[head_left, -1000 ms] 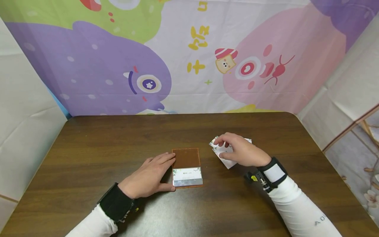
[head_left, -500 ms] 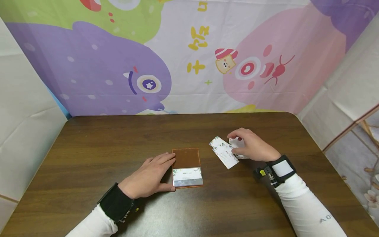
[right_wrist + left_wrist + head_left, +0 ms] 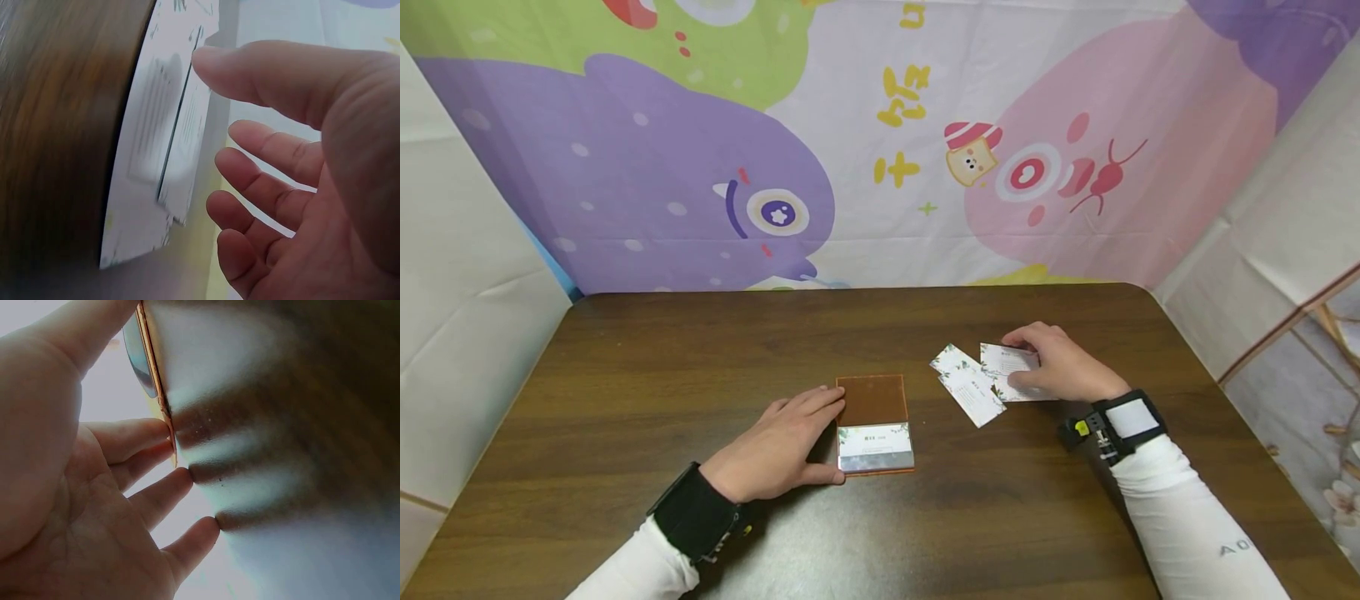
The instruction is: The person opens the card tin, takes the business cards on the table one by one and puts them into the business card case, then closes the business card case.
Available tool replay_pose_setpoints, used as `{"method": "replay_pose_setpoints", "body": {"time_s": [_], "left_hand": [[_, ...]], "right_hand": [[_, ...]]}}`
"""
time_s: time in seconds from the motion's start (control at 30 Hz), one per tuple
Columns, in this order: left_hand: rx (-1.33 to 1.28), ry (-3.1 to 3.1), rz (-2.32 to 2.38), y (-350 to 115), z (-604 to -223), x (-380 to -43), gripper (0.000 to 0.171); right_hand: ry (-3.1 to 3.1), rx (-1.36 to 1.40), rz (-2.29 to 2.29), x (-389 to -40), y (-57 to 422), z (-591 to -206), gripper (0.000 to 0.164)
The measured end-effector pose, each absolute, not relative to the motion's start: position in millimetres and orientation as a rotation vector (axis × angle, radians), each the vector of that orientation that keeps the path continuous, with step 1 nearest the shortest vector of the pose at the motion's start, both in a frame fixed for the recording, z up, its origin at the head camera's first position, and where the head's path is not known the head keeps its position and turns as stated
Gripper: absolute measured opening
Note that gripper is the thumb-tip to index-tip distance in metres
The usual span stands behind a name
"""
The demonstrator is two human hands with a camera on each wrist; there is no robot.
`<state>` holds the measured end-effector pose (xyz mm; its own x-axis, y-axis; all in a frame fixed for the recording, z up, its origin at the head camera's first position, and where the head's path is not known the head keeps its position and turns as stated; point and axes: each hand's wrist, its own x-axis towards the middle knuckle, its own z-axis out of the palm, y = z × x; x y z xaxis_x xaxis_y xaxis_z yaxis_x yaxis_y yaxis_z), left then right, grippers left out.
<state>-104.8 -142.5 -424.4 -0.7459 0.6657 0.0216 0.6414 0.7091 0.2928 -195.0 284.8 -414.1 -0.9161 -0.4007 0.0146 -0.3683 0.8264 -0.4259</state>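
My left hand (image 3: 775, 442) rests at the left side of a brown translucent card holder (image 3: 871, 400), fingertips and thumb at its edge. A white printed card (image 3: 874, 440) shows in the holder's lower part. In the left wrist view, the fingers (image 3: 159, 500) spread with tips on the tabletop. My right hand (image 3: 1071, 367) hovers over a white card (image 3: 1004, 362) with leaf prints, covering its right part. In the right wrist view its fingers are loosely bent and apart, the thumb close over the cards (image 3: 147, 125). Two more overlapping cards (image 3: 970, 393) lie slanted just left.
Everything lies on a dark wooden table (image 3: 715, 342). A cartoon-printed cloth (image 3: 880, 233) hangs behind its far edge. Pale cloth panels (image 3: 475, 292) stand at both sides.
My right hand has moved to the right across the cards, uncovering the two slanted ones and then much of the right card. The left hand and the holder have stayed still.
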Motion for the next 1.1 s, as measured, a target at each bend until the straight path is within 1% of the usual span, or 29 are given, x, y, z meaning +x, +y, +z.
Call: {"method": "replay_pose_setpoints", "body": {"time_s": [0.5,0.93,1.1], "left_hand": [[1.088,2.821,0.432,-142,-422,-105,0.091],[1.080,2.820,0.426,-142,-424,-104,0.093],[1.082,2.822,0.432,-142,-424,-104,0.093]], "right_hand": [[2.926,-0.526,-0.564,-198,301,-419,0.058],[2.910,-0.477,-0.577,-201,305,-422,0.048],[2.889,-0.472,-0.614,-201,305,-421,0.049]]}}
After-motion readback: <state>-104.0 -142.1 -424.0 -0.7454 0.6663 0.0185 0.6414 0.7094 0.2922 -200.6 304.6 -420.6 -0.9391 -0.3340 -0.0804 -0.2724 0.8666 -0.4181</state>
